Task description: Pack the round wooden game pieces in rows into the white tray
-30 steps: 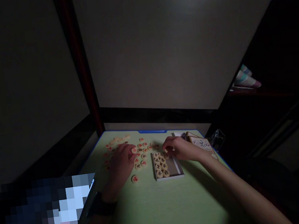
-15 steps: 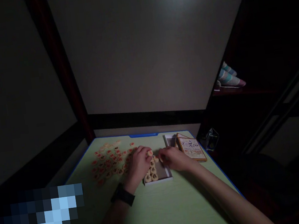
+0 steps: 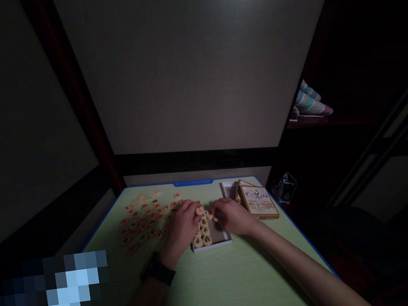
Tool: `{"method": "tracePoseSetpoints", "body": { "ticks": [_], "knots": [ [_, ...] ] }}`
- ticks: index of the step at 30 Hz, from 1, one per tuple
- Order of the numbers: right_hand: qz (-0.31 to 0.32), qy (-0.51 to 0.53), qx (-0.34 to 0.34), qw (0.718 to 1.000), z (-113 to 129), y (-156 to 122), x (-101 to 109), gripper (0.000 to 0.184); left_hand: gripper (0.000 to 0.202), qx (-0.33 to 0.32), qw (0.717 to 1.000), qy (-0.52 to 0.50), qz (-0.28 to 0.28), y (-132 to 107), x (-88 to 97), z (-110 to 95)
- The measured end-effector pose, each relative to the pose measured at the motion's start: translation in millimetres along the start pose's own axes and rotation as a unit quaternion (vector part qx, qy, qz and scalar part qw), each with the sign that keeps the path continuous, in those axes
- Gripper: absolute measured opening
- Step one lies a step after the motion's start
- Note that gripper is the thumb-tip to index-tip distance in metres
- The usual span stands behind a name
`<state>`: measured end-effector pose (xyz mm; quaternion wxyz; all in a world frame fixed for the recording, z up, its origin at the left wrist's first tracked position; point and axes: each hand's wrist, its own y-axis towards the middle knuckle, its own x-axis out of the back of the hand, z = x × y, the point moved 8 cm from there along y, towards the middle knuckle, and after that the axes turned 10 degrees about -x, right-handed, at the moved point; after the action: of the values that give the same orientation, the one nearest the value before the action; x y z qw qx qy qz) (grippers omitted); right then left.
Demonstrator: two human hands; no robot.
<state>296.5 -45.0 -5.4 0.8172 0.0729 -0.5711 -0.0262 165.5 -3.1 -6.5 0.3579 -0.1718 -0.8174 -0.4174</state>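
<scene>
My left hand (image 3: 184, 225), with a black band on its wrist, is closed on a round xiangqi piece (image 3: 199, 211) with a red mark, over the far left side of a shallow open box (image 3: 218, 235). Several pieces with dark characters (image 3: 207, 240) stand in rows along the left of that box. My right hand (image 3: 233, 215) is over the box's far right part, its fingers pinched at a pale xiangqi piece (image 3: 209, 215). Its fingertips partly hide what they grip. To the left, many loose xiangqi pieces (image 3: 144, 224) lie spread, with red or dark characters.
A printed box lid (image 3: 258, 201) rests at the right, leaning on another open box part (image 3: 227, 188). The green table (image 3: 221, 286) has a blue edge and stands against a pale panel (image 3: 186, 75). A shiny transparent object (image 3: 287, 188) is beyond the right edge.
The whole view has shifted slightly, so the table appears a little farther left. Both hands stay over the box, and my left hand still holds its red-marked piece.
</scene>
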Motion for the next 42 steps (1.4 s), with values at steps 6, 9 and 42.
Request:
{"method": "tracePoseSetpoints", "body": {
  "ticks": [6,9,42],
  "knots": [
    [-0.007,-0.035,-0.016,0.999,2.6,-3.9,2.5,0.021,0.024,-0.012,1.0,-0.004,-0.003,0.0,0.9,-2.0],
    [-0.009,-0.074,-0.03,0.997,2.8,-4.5,0.1,0.021,0.024,-0.014,1.0,-0.006,0.002,0.7,0.9,-2.9],
    [-0.02,0.003,-0.109,0.994,-16.8,2.3,-6.4,0.017,0.026,-0.012,1.0,-0.02,0.016,1.6,-1.1,-4.7]
  ]
}}
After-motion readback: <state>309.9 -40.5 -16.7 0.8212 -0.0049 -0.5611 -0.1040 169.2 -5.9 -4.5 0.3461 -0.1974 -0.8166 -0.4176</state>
